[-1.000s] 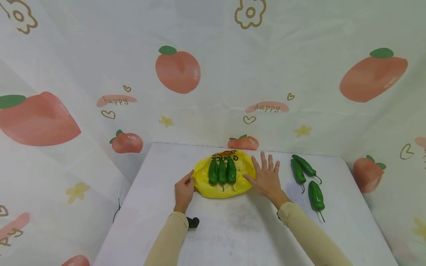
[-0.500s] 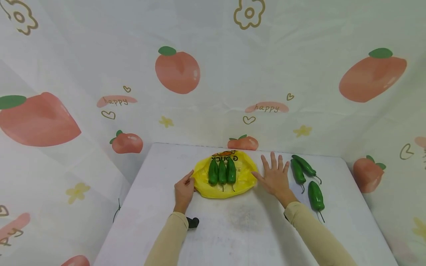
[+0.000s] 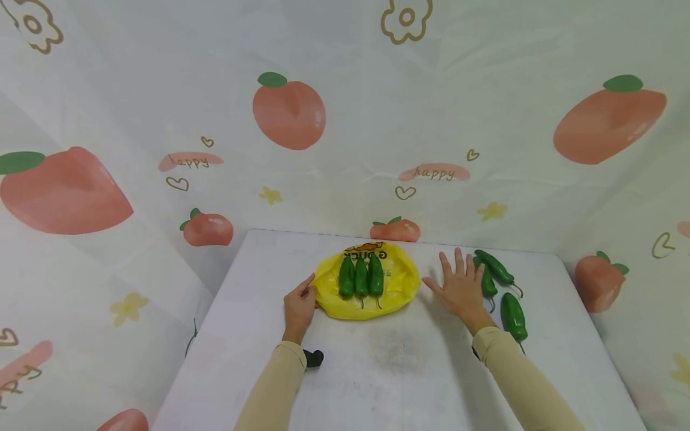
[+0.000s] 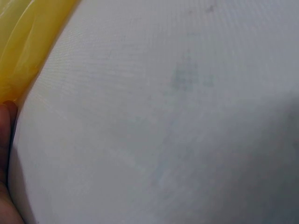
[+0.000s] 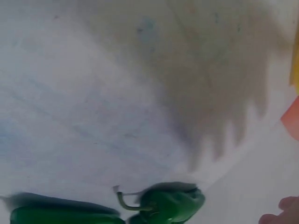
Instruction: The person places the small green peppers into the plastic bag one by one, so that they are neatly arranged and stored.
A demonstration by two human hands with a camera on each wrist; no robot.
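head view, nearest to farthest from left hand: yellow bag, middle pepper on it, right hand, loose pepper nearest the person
1. Yellow bag, held by left hand
2. Middle pepper, on the bag
3. Right hand, right of the bag
4. Loose pepper, far right

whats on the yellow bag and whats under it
Three green peppers lie side by side on the bag, hiding part of its print. The left hand holds the bag's edge. Whatever lies under the bag is covered and cannot be seen.
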